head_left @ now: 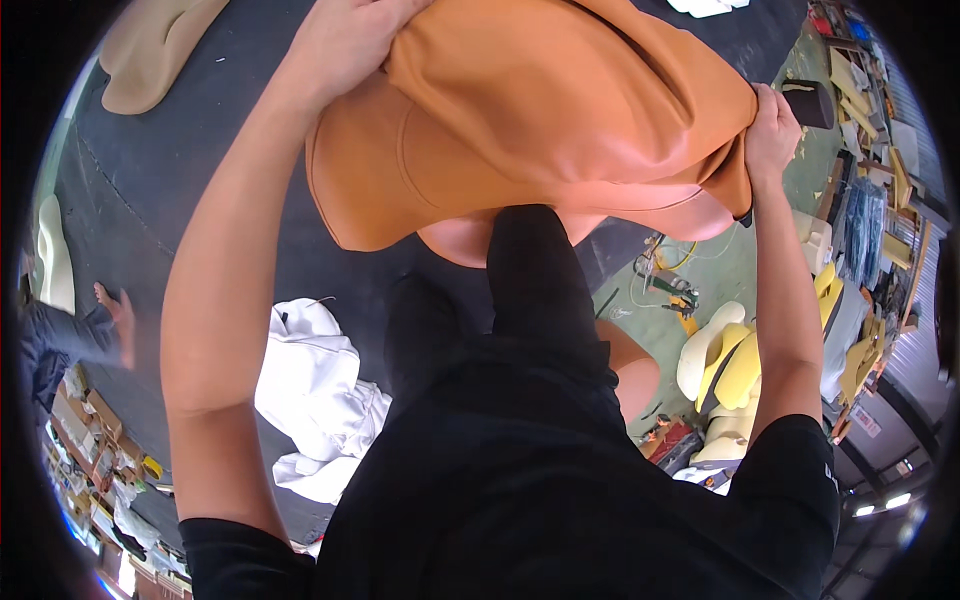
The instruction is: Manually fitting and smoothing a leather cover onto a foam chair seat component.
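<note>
A tan-orange leather-look seat cover (520,110) spreads across the upper middle in front of my body, over my knees. It has seams, deep folds and a curved lower edge, with a paler pinkish part (462,242) beneath. My left hand (350,38) grips its upper left edge; the fingertips are partly hidden by the cover. At the right end, my right hand (773,132) is closed round a bunched edge, thumb on top. Whether anything fills the cover, I cannot tell.
White cloth (318,395) lies crumpled left of my legs on the dark surface (130,230). A brown foam seat shape (150,50) lies far left. Another person's bare foot (118,325) is at the left edge. Yellow and cream foam pieces (735,365) and tools (675,290) lie right, on the green floor.
</note>
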The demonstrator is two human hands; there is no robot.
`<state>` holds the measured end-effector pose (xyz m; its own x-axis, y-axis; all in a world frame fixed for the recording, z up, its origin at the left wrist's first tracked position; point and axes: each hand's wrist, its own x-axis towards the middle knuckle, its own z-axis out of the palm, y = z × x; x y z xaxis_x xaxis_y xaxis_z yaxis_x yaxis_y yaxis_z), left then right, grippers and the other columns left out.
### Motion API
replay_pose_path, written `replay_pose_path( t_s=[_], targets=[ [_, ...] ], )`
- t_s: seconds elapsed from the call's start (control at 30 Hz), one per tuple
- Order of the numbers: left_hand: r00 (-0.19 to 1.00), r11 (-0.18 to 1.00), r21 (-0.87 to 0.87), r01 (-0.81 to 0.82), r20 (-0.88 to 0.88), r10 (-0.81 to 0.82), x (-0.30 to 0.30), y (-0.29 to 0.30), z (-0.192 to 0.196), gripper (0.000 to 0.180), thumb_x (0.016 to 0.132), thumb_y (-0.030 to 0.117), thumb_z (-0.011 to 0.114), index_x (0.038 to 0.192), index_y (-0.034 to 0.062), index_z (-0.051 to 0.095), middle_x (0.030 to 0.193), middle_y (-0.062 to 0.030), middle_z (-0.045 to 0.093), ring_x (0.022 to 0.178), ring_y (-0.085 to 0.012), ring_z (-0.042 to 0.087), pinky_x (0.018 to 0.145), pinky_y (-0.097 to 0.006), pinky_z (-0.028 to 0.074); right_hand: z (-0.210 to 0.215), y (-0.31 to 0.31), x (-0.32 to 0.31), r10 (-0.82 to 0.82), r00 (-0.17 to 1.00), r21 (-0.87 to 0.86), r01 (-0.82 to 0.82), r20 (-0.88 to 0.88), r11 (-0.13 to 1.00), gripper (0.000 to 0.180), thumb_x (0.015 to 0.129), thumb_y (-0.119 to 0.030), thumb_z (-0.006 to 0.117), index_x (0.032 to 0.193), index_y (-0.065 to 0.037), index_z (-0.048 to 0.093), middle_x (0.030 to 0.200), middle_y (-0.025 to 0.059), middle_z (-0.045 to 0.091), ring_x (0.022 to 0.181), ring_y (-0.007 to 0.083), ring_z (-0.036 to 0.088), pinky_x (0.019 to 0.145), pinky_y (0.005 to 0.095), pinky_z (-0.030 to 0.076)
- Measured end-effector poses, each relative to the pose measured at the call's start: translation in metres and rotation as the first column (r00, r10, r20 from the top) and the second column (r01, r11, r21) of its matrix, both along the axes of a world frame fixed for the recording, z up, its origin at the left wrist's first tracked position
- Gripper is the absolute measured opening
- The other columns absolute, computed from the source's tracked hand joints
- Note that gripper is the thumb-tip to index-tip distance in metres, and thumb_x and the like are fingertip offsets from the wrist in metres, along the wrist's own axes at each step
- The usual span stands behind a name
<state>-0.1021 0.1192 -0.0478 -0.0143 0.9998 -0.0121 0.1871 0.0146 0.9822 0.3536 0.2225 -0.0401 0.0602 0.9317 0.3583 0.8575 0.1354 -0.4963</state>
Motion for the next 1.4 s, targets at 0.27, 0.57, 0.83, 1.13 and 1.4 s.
replay_pose_path(
  t_s=[0.27, 0.57, 0.83, 1.13, 1.4],
  targets=[
    [0.997, 0.999, 0.029, -0.045, -0.065, 0.047, 0.018, -0.006, 0.012, 0.043, 0.107, 0.030, 0.065, 0.080, -0.0033, 0.071, 0.072, 0.0058, 0.062, 0.068, -0.0050, 0.053, 0.060, -0.027, 0.045, -0.002, -0.006, 0.010, -0.003, 1.000, 0.030, 0.003, -0.015, 1.000, 0.035, 0.105, -0.030, 0.057, 0.109, -0.003, 0.080, 0.096, 0.0087, 0.079, 0.092, 0.0166, 0.071, 0.088, 0.0307, 0.053],
    [0.997, 1.000, -0.004, 0.001, 0.071, -0.001, 0.023, -0.008, 0.007, 0.041, 0.108, 0.032, 0.065, 0.088, -0.0021, 0.075, 0.078, 0.0054, 0.066, 0.070, -0.0046, 0.056, 0.062, -0.025, 0.046, -0.012, 0.003, 0.020, 0.005, 1.000, 0.060, -0.004, -0.012, 0.998, 0.037, 0.102, -0.032, 0.057, 0.108, -0.004, 0.080, 0.103, 0.0143, 0.080, 0.098, 0.0240, 0.074, 0.090, 0.0335, 0.053],
    [0.999, 0.999, -0.019, -0.046, -0.014, 0.046, 0.034, -0.013, 0.010, 0.040, 0.107, 0.029, 0.066, 0.080, 0.0002, 0.072, 0.073, 0.0069, 0.062, 0.068, -0.0040, 0.052, 0.059, -0.026, 0.043, -0.012, 0.000, 0.028, 0.061, 0.993, 0.072, -0.054, -0.096, 0.996, 0.035, 0.102, -0.030, 0.058, 0.107, -0.003, 0.080, 0.099, 0.0126, 0.079, 0.094, 0.0202, 0.073, 0.089, 0.0323, 0.053],
    [0.999, 0.999, -0.024, -0.032, 0.036, 0.033, 0.031, -0.025, 0.012, 0.039, 0.108, 0.028, 0.066, 0.081, 0.0007, 0.071, 0.075, 0.0069, 0.063, 0.069, -0.0040, 0.054, 0.062, -0.024, 0.045, -0.015, -0.004, 0.025, 0.064, 0.994, 0.149, -0.050, -0.092, 0.988, 0.036, 0.102, -0.032, 0.059, 0.106, -0.003, 0.080, 0.097, 0.0150, 0.079, 0.092, 0.0238, 0.074, 0.088, 0.0336, 0.054],
    [0.994, 1.000, 0.004, -0.010, 0.109, 0.010, 0.031, -0.012, 0.008, 0.037, 0.108, 0.029, 0.065, 0.086, 0.0008, 0.073, 0.078, 0.0049, 0.067, 0.070, -0.0045, 0.057, 0.064, -0.024, 0.047, -0.024, 0.010, 0.044, 0.070, 0.990, 0.147, -0.051, -0.124, 0.988, 0.033, 0.104, -0.028, 0.059, 0.110, -0.003, 0.080, 0.102, 0.0078, 0.080, 0.096, 0.0146, 0.072, 0.090, 0.0276, 0.053]
  ],
)
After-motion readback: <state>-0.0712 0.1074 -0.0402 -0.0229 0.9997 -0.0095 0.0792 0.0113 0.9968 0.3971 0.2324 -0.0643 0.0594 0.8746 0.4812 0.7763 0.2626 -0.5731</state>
